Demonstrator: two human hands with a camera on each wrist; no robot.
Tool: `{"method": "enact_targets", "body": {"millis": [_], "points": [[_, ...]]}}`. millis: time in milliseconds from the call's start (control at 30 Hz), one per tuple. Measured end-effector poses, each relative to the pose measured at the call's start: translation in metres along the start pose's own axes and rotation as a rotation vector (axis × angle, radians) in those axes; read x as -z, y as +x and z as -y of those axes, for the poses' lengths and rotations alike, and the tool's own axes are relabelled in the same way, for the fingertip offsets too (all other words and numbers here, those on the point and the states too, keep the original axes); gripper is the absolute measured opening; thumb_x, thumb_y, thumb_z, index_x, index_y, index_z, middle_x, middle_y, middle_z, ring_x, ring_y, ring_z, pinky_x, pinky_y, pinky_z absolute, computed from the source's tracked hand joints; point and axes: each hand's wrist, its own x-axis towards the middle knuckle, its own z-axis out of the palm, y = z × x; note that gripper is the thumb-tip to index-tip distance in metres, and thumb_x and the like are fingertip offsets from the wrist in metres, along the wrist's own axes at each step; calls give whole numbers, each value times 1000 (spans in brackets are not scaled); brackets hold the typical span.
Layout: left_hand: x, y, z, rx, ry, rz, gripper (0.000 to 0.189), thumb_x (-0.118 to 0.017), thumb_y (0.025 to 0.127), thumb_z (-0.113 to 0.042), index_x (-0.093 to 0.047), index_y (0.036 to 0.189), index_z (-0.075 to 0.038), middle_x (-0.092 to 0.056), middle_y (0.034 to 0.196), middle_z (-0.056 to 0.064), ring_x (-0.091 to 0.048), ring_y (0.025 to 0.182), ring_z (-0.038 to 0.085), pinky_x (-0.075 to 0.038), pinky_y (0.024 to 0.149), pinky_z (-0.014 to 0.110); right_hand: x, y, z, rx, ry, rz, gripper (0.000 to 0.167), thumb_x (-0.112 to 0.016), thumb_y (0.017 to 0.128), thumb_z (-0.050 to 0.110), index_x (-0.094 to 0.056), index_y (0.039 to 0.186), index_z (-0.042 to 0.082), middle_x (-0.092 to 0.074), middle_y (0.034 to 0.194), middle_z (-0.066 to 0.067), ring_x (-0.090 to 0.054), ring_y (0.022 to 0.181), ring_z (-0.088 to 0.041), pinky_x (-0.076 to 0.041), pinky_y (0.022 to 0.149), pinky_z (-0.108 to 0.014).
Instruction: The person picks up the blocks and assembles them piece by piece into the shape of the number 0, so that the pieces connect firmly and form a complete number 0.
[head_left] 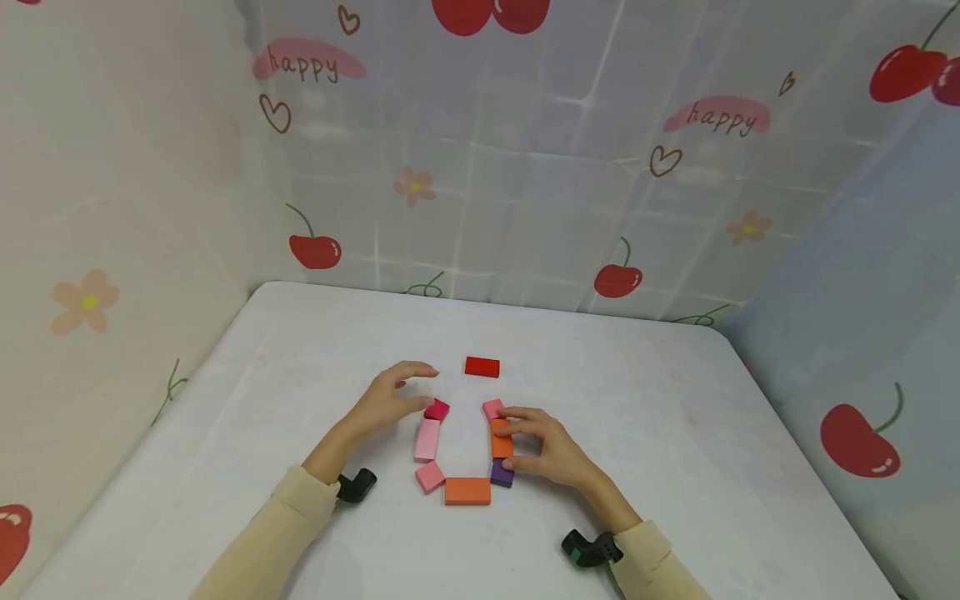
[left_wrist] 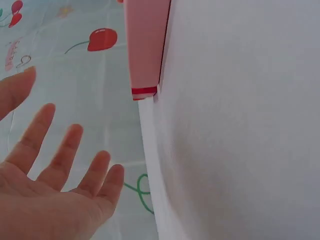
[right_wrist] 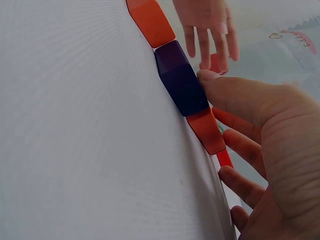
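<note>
Wooden blocks form a U-shaped outline on the table. My left hand (head_left: 381,404) has its thumb tip at or just beside the crimson block (head_left: 437,410); its fingers are spread in the left wrist view. Below that block come a long light-pink block (head_left: 427,440) and a small pink block (head_left: 430,477). My right hand (head_left: 553,448) rests along the other side, thumb at the purple block (head_left: 502,474), fingers over the orange block (head_left: 501,438) and near a small pink block (head_left: 492,408). Another orange block (head_left: 467,492) spans the bottom.
A red block (head_left: 482,367) lies apart, beyond the outline's upper gap. The white table (head_left: 637,375) is bordered by patterned curtains (head_left: 510,217) at the back and sides.
</note>
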Motion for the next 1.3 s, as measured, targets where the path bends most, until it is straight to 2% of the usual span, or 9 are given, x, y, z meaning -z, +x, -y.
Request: {"method": "enact_targets", "body": {"millis": [133,233,300,367,533,800,1000,1300], "points": [[-2,-13,-6,-47,-122,31,47,-72,87,-12,-58,132,-4,-50,142,14,-39,137,35,-31,112,59,0,0,0,3,-3,0,38,-78,82,26,-71,118,19,-53,142,-6,-43,133,-33,-37,104,-64],[-4,-23,-6,-56,-145,69,47,-72,87,-11,-57,131,-2,-48,143,17,-38,137,37,-32,111,60,0,0,-1,8,-5,-2,37,-78,81,25,-71,118,18,-53,142,-6,-43,133,-33,-37,104,-63],[-6,-28,-3,-64,-110,84,46,-74,85,-11,-59,128,-3,-49,143,18,-39,136,38,-31,111,61,0,0,-1,7,-4,-2,37,-78,81,25,-71,117,18,-53,142,-6,-43,133,-33,-37,104,-63],[-7,-32,0,-81,-35,88,43,-76,83,-13,-63,123,-7,-50,142,17,-39,136,38,-32,110,62,-1,0,-1,3,-1,-1,37,-78,81,26,-71,117,19,-53,142,-6,-43,133,-33,-37,104,-64],[-9,-37,9,-124,141,100,36,-82,77,-21,-69,111,-19,-53,140,7,-38,135,35,-32,107,65,-1,-1,0,-5,-2,3,38,-78,81,26,-71,118,19,-53,142,-6,-43,133,-33,-37,104,-64],[-8,-37,11,-163,201,155,31,-82,75,-24,-71,104,-20,-55,135,4,-36,137,34,-31,108,65,1,1,2,14,-17,-5,38,-78,81,24,-71,118,18,-53,142,-6,-43,133,-33,-38,103,-63],[-9,-38,11,-155,259,156,25,-82,74,-21,-71,97,-22,-56,134,3,-37,136,32,-32,108,64,1,1,2,6,-10,-1,38,-78,82,25,-71,118,18,-53,142,-6,-43,133,-34,-37,104,-63],[-10,-38,11,-156,275,156,24,-82,74,-21,-72,97,-23,-56,134,1,-38,135,31,-32,107,63,-1,0,3,-13,10,-3,38,-79,81,21,-71,118,17,-53,143,-7,-42,135,-33,-36,104,-64]]}}
